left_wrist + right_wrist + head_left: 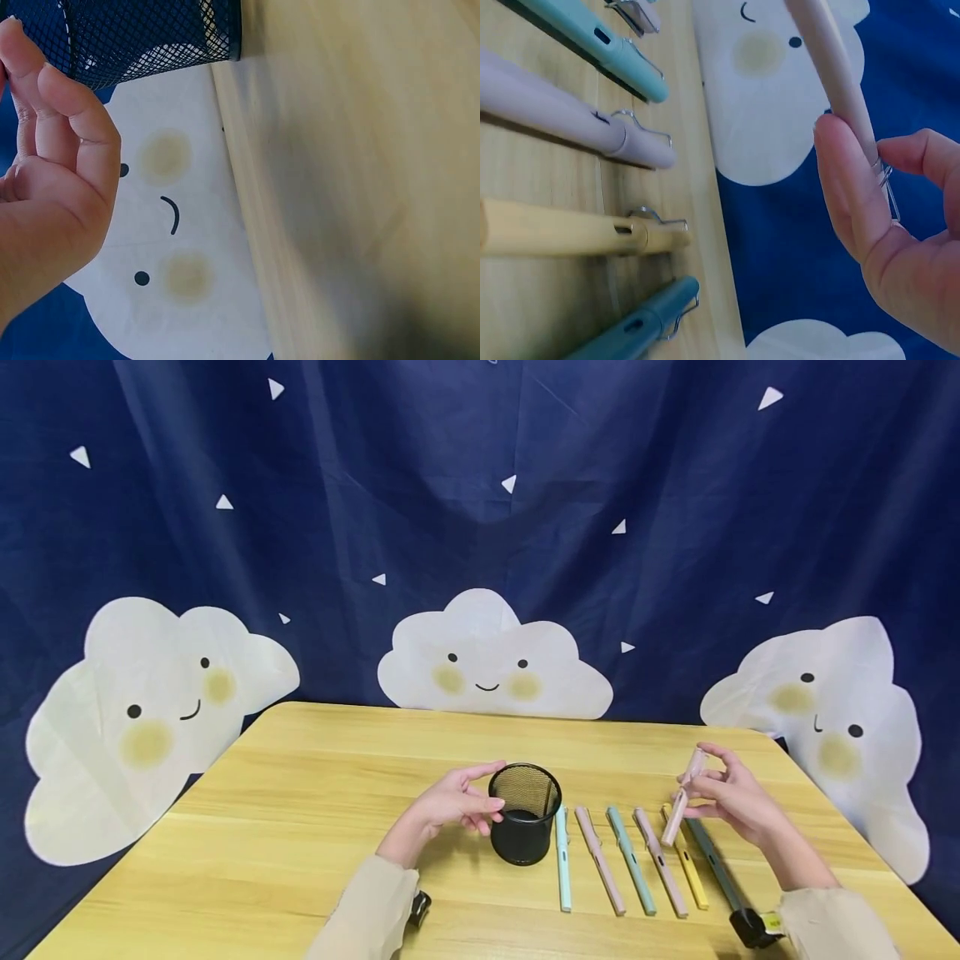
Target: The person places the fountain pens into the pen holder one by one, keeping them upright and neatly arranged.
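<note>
A black mesh pen holder (522, 839) stands upright on the table. My left hand (457, 800) grips its left side, thumb and index finger spread at the rim; in the left wrist view the hand (64, 142) is beside the mesh wall (161, 45). My right hand (731, 793) pinches a pale pink pen (677, 814), tilted, above the right end of a row of pens. In the right wrist view the held pen (836, 71) has its metal clip near the fingers. The row includes a light blue pen (563, 868), a yellow pen (692, 868) and a dark green pen (716, 860).
Between the light blue and yellow pens lie a pink pen (600, 860), a teal pen (632, 860) and a mauve pen (661, 862). The wooden table (247, 827) reaches back to a dark blue curtain (450, 485) with smiling clouds.
</note>
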A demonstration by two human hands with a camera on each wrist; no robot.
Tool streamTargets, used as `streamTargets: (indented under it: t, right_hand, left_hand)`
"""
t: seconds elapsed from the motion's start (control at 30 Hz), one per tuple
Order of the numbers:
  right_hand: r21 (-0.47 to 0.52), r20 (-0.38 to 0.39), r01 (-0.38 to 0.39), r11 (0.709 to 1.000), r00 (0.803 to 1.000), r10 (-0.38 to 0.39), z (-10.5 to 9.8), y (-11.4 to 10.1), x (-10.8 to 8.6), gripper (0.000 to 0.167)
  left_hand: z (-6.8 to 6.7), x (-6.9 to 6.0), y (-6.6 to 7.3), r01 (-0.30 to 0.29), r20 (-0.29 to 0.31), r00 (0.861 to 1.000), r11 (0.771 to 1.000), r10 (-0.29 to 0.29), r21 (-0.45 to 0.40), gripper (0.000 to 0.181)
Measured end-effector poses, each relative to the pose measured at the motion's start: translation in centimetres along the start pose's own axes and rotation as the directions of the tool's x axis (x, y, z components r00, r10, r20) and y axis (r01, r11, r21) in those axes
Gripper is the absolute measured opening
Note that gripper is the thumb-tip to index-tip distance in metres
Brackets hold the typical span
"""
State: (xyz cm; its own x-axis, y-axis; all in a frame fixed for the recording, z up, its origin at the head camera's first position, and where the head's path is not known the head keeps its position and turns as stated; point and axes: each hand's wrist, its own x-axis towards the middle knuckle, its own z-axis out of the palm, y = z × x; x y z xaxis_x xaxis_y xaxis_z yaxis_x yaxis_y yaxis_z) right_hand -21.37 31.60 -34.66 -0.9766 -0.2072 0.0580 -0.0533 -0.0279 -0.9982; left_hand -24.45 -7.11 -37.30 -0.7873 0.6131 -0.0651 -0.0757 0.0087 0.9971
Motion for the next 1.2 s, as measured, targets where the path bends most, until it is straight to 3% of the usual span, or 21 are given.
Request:
streamTargets:
  t: [0.1,0.3,0.47,0.83,1.2]
  right_hand:
    - [0.028,-0.008,0.017,0.999,1.0,-0.017,0.6,0.0,0.2,0.063]
    - [0.057,-0.012,0.044,0.997,0.999,-0.043,1.6,-0.3,0.6,0.065]
    - [0.108,-0.026,0.084,0.991,0.996,-0.081,2.7,-0.6,1.1,0.048]
    - [0.174,-0.054,0.193,0.966,0.981,-0.186,5.5,-0.6,2.4,0.033]
    - [0.203,-0.173,0.185,0.961,0.973,-0.151,8.4,-0.9,3.5,0.033]
  left_hand:
    - [0.0,0.0,0.0,0.0,0.0,1.0,1.0,0.0,-0.001,0.065]
    - [-0.1,0.1,-0.2,0.007,0.007,1.0,1.0,-0.007,-0.012,0.068]
    - [-0.1,0.1,-0.2,0.011,0.004,1.0,1.0,-0.011,-0.007,0.067]
    - [0.0,0.1,0.0,0.018,-0.001,1.0,1.0,-0.018,-0.01,0.065]
    - [-0.1,0.2,-0.3,0.011,-0.004,1.0,1.0,-0.011,0.013,0.066]
